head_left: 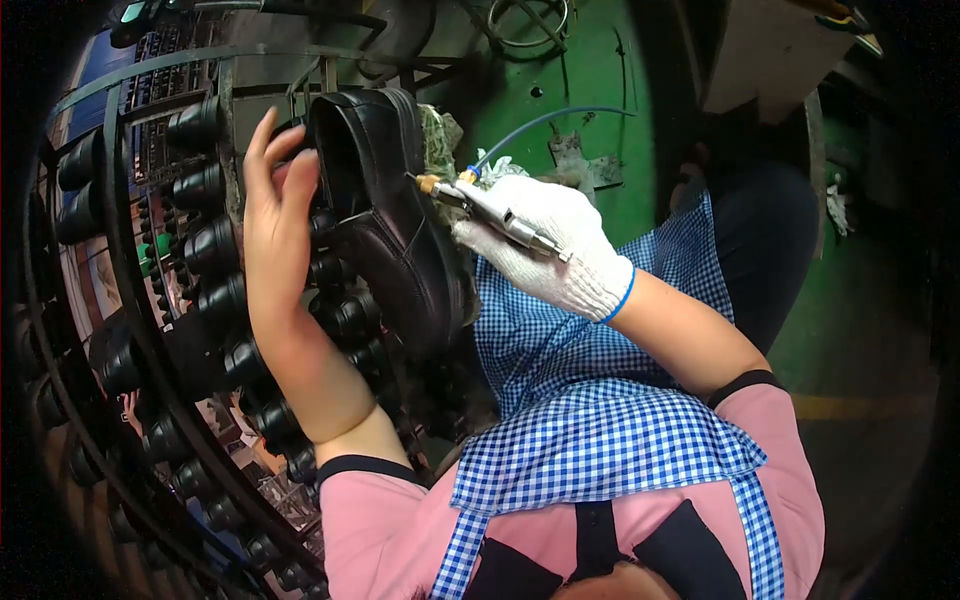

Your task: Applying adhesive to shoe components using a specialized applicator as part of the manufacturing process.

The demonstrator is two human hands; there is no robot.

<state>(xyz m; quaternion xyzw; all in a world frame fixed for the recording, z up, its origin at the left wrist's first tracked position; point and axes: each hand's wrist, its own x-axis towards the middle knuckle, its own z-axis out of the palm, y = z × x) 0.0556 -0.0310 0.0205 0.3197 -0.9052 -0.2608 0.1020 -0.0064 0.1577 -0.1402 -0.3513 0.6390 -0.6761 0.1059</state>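
Note:
A black leather shoe [405, 265] stands in front of me, its opening facing up and left. My left hand [278, 195] is bare and raised beside the shoe's opening, fingers stretched and apart, holding nothing. In a white knitted glove, my right hand [550, 235] is closed around a slim metal spray gun [510, 225] with a brass nozzle. A thin blue hose runs from the gun's brass fitting. The nozzle tip points at the shoe's side, very near the leather; whether it touches, I cannot tell. What supports the shoe is mostly hidden.
On my left a metal rack [125, 250] carries many rows of black shoes [210, 245]. Pale fibrous material [438, 140] sits behind the shoe. A grey cross-shaped metal plate [587, 165] lies on the green floor [640, 60]. A pale box-like panel [765, 55] stands at the far right.

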